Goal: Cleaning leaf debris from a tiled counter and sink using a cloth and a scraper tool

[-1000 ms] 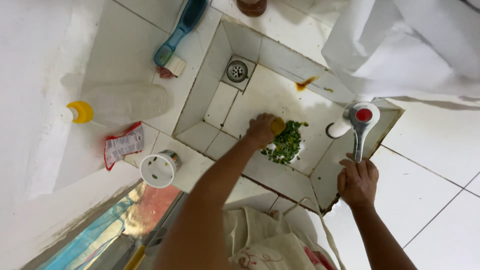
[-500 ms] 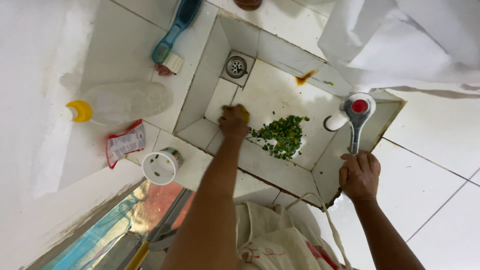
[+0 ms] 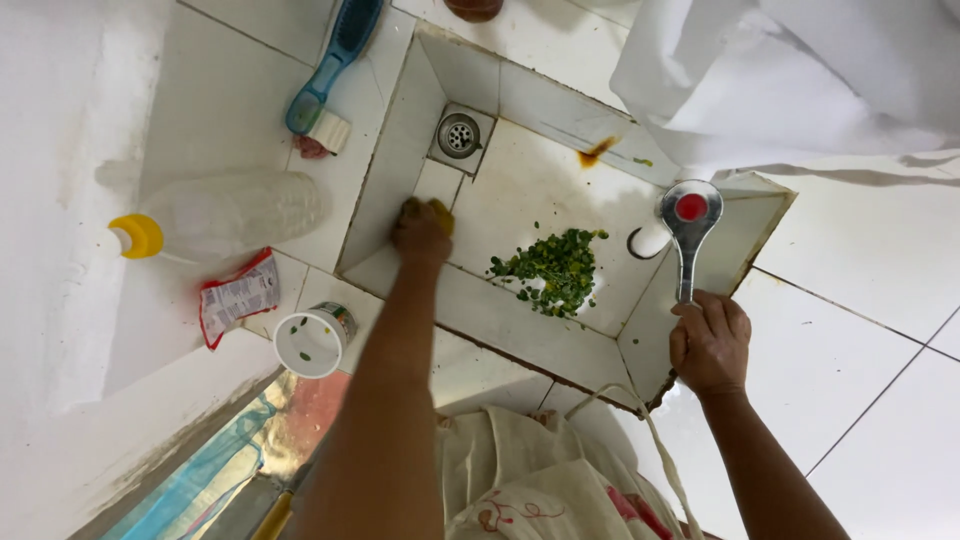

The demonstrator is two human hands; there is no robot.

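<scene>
Looking down at a white tiled sink (image 3: 520, 330) w/ my cream patterned apron (image 3: 530, 480) nearest the camera. My right hand (image 3: 708, 342) is resting on the sink's near-right edge, fingers curled loosely around the end of the chrome tap lever (image 3: 686, 240), which has a red dot on top. My left arm is stretching forward into the basin; my left hand (image 3: 420, 230) is closing down over a small yellow sponge (image 3: 440, 212), pressing it on the basin floor near the left wall, so most of the sponge is hiding under my knuckles. Just right of that hand, approx mid-basin, a pile of chopped green scraps (image 3: 555, 270) is lying apart from it. Beyond, the round metal drain (image 3: 459, 134) is sitting in the far corner. On the counter to the left: a small white cup (image 3: 310, 343), a red-and-white sachet (image 3: 238, 296), a clear bottle w/ yellow cap (image 3: 215, 215) lying down, and farther off a blue brush (image 3: 335, 60). White cloth (image 3: 790, 80) is hanging at far right.
</scene>
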